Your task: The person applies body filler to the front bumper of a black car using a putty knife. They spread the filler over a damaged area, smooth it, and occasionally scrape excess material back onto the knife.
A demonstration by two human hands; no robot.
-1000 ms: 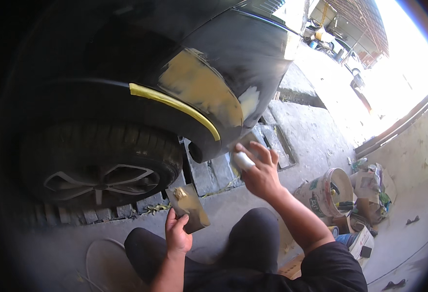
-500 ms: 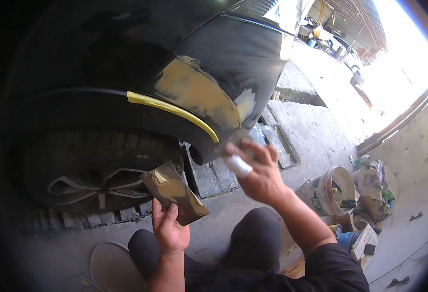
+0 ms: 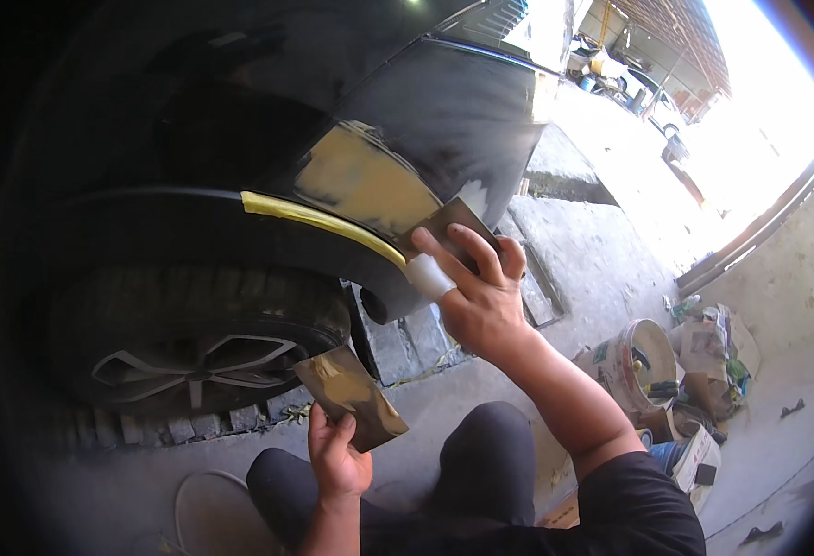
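Note:
My left hand (image 3: 337,459) grips the lower edge of a dark flat plate (image 3: 376,428) smeared with yellowish filler paste (image 3: 335,382). My right hand (image 3: 485,310), with a white wrap (image 3: 430,277) round one finger, is closed on a dark flat spreader (image 3: 453,219). The spreader lies over the right end of a tan filler patch (image 3: 365,181) on the dark car's corner panel, hiding part of it. A strip of yellow masking tape (image 3: 323,223) follows the edge above the wheel arch, left of my right hand.
The car's wheel (image 3: 198,373) stands left of the plate. On the right are a dirty white bucket (image 3: 608,368) with tools inside, crumpled paper (image 3: 703,347), cans and cardboard. A round hoop-like shape (image 3: 181,505) lies at lower left.
My right hand has moved up a little with the spreader, onto the right end of the filler patch. My left hand and the plate sit slightly lower and farther right.

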